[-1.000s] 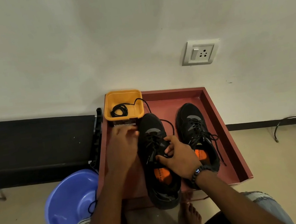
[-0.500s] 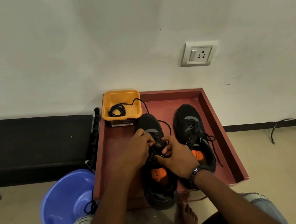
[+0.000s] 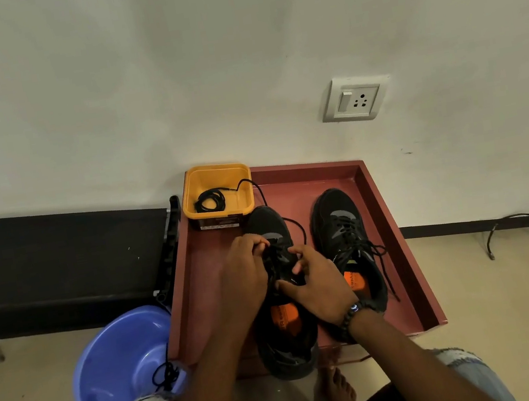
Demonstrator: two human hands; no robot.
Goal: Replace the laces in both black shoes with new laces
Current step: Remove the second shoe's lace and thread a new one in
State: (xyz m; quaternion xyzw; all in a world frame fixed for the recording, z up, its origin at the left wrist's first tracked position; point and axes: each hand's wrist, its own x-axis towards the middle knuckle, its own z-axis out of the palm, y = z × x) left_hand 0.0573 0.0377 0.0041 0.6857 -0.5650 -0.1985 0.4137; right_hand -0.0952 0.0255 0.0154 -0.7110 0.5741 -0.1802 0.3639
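Mid-task: left hand (image 3: 246, 269) and right hand (image 3: 317, 282) pinching lace on left shoe (image 3: 282, 301); right shoe (image 3: 346, 243), at three o'clock, already laced.

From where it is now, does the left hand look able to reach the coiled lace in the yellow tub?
Probably yes. The left hand is at the near shoe, and the yellow tub sits just beyond, open-topped, with nothing between them. The coiled lace lies exposed.

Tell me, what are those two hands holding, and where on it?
Both the left hand and right hand pinch the lace over the left shoe's eyelets.
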